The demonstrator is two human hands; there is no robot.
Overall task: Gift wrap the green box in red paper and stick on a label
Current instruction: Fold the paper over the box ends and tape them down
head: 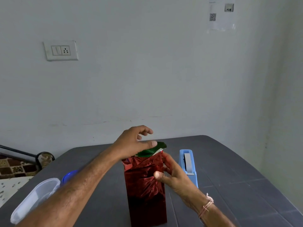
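A tall box stands upright on the dark grey table (229,169), wrapped in shiny red paper (144,185) that is crumpled near the top. The green box top (152,150) shows above the paper's edge. My left hand (136,141) hovers over the top end, thumb lying on the green top, fingers loosely curled above it. My right hand (170,176) presses against the right side of the wrapped box, thumb on the front face, fingers along the side. No label is visible.
A light blue tape dispenser (188,166) stands just right of the box. A clear plastic container (34,200) with a blue lid (69,175) beside it lies at the table's left edge, partly under my left forearm. A wall stands behind the table.
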